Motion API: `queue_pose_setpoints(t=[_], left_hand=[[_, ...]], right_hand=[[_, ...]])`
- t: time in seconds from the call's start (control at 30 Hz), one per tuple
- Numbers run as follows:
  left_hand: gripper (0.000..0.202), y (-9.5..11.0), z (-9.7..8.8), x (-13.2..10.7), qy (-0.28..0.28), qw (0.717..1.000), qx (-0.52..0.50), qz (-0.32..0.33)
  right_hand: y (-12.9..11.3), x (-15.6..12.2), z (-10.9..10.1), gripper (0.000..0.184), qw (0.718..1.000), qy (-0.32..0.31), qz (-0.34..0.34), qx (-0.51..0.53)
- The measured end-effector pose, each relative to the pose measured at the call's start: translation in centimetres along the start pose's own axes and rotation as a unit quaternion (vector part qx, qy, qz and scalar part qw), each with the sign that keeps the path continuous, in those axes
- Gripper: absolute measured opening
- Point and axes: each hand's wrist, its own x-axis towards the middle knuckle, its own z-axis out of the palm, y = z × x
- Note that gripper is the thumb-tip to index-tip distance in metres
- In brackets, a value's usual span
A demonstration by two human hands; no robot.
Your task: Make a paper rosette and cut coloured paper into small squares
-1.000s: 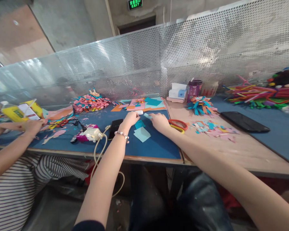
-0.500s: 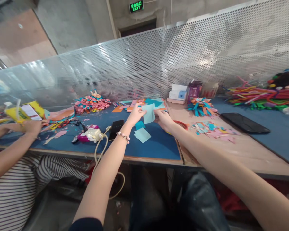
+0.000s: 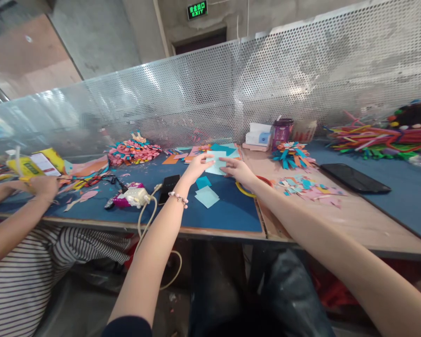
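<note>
Between my two hands is a light blue square of paper [image 3: 216, 165], held up over the blue mat. My left hand [image 3: 197, 169], with a beaded bracelet at the wrist, pinches its left edge. At the right edge, my right hand [image 3: 241, 172] has its fingers stretched out and apart, the tips close to or touching the sheet. More pale blue squares [image 3: 207, 197] lie on the mat below, beside a darker teal piece [image 3: 202, 182]. Under my right wrist shows a yellow and red curved rim [image 3: 246, 191], partly hidden.
Stacked coloured paper [image 3: 228, 149] lies behind my hands. A black phone [image 3: 169, 188] and a power strip [image 3: 135, 195] are to the left. Paper scraps [image 3: 303, 186], a paper-strip bundle [image 3: 291, 155] and a dark tablet [image 3: 354, 178] sit rightward. A co-worker's hand [image 3: 44, 189] works far left.
The light blue square has tilted flatter and lies a little farther right. My right hand's fingers have gone from pinching its edge to stretched out. My left hand has hardly moved.
</note>
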Motion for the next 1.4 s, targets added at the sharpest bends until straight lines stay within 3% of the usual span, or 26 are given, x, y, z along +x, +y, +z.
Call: queue_pose_setpoints(t=[0.13,0.27,0.5,0.6,0.8,1.1,1.27,1.4], left_hand=[[0.055,-0.2,0.2,0.0,-0.048,0.995,-0.084,-0.013],[0.059,-0.3,-0.2,0.1,-0.072,0.988,-0.139,-0.012],[0.061,0.1,0.0,-0.2,-0.099,0.992,-0.071,-0.028],[0.050,-0.1,0.2,-0.2,-0.094,0.995,-0.003,-0.016],[0.026,-0.2,0.1,-0.2,-0.029,0.995,0.099,0.020],[0.022,0.6,0.5,-0.5,-0.092,0.992,0.076,0.037],[0.040,0.0,0.7,-0.1,-0.020,1.000,-0.024,-0.003],[0.054,-0.1,0.7,0.0,0.020,0.994,-0.081,-0.068]], right_hand=[[-0.3,0.2,-0.4,0.057,0.998,-0.006,0.034,0.050],[-0.7,0.2,-0.8,0.052,0.997,0.011,0.036,0.071],[-0.4,0.2,-0.5,0.043,0.997,0.055,0.040,-0.031],[0.1,0.3,-0.4,0.038,0.993,0.087,0.028,-0.074],[0.0,0.1,-0.4,0.033,0.993,0.078,0.028,-0.088],[-0.5,-0.1,-0.4,0.031,0.991,0.045,0.034,-0.125],[-0.5,-0.1,-0.4,0.025,0.993,0.006,0.026,-0.114],[-0.6,-0.1,-0.7,0.023,0.997,0.032,0.059,-0.042]])
